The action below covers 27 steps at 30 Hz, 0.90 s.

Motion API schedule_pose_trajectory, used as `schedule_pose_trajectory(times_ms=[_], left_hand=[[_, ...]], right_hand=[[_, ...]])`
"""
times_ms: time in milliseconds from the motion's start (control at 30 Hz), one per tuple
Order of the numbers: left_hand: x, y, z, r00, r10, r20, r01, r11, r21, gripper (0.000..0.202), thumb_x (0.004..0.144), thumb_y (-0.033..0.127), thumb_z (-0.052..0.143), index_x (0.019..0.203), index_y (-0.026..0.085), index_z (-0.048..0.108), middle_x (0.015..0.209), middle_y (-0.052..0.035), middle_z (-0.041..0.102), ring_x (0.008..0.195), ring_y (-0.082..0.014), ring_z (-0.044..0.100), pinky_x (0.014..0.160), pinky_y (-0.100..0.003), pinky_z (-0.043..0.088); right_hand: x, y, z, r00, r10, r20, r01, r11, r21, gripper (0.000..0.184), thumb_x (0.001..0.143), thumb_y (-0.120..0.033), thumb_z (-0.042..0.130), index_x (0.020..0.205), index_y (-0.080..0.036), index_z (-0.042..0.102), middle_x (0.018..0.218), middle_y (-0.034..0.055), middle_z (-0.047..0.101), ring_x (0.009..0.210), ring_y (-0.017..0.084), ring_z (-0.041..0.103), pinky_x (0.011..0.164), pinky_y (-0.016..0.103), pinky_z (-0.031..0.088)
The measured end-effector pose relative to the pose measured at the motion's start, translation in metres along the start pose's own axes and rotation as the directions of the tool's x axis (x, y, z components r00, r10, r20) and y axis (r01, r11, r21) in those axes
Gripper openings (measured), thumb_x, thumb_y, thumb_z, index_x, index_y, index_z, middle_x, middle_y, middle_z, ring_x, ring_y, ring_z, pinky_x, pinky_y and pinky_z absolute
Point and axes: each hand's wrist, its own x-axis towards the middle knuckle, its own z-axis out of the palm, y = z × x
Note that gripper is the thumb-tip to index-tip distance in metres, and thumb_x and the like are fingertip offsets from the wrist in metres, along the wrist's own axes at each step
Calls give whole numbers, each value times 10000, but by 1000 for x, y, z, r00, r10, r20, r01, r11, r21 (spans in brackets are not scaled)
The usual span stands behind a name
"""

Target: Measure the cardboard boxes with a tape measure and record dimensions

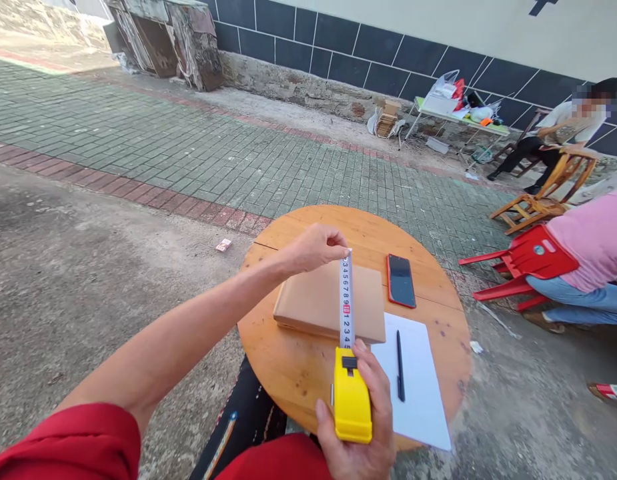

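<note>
While the left hand (317,249) pinches flat tape (345,293), the right hand (375,417) clasps its boxy case (352,403).

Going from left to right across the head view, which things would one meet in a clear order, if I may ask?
Red-and-white scrap on the ground, yellow tape measure, phone, red plastic seat.

Shows matt cardboard on box (308,300), smooth plastic on tape measure (352,407); at box's four o'clock, possibly plastic on pen (399,363).
</note>
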Motion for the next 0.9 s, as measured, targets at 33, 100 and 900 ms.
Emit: schedule_pose_trajectory(times_ms=[33,100,900], left_hand=[[-13,8,-5,1000,16,9,-16,999,-39,183,779,329,615,828,163,675,765,0,671,689,-131,582,597,-222,427],[-45,21,-9,1000,10,-15,-11,998,-69,164,777,327,625,802,172,671,754,-4,678,704,-139,599,642,-236,460],[-265,-50,136,868,-438,-233,344,869,-355,393,938,418,465,1264,250,606,1304,-57,611,1220,-221,564,1078,-382,441]], right_hand=[[4,-1,-8,1000,-8,-4,8,1000,-11,679,783,-127,661,1413,-225,426,1397,162,485,1288,365,494,991,630,470],[9,-1,-26,1000,-4,20,5,1000,-22,675,776,-108,668,1401,-252,457,1410,144,458,1269,344,513,965,570,517],[-56,47,-40,830,-93,551,126,992,-23,601,812,-27,486,1364,-260,520,1382,124,531,1217,243,587,946,418,561]])
